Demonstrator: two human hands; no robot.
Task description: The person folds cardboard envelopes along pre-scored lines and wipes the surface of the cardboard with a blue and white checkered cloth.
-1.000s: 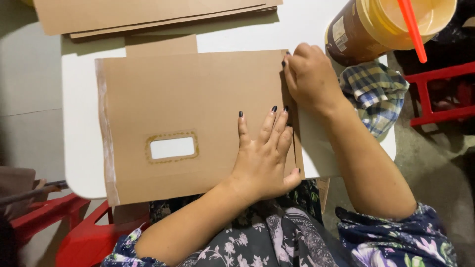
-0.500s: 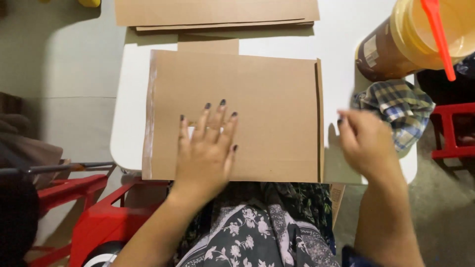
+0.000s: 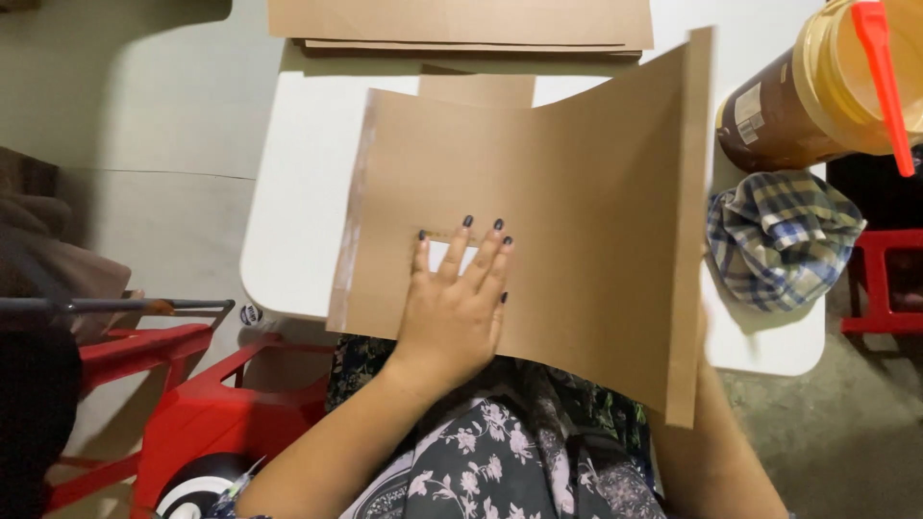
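Hidden: your right hand sits behind the lifted right flap of the brown card sheet (image 3: pixel 577 211); its grip cannot be told.
Left hand (image 3: pixel 452 308): fingers spread, pressed flat on the sheet, covering its window.
Edges: the sheet overhangs the near edge of the white table (image 3: pixel 288 192).
Right: checked cloth (image 3: pixel 784 240), jar (image 3: pixel 817 86).

L hand (image 3: pixel 452 303) flat on brown card sheet (image 3: pixel 577 221), R edge lifted.
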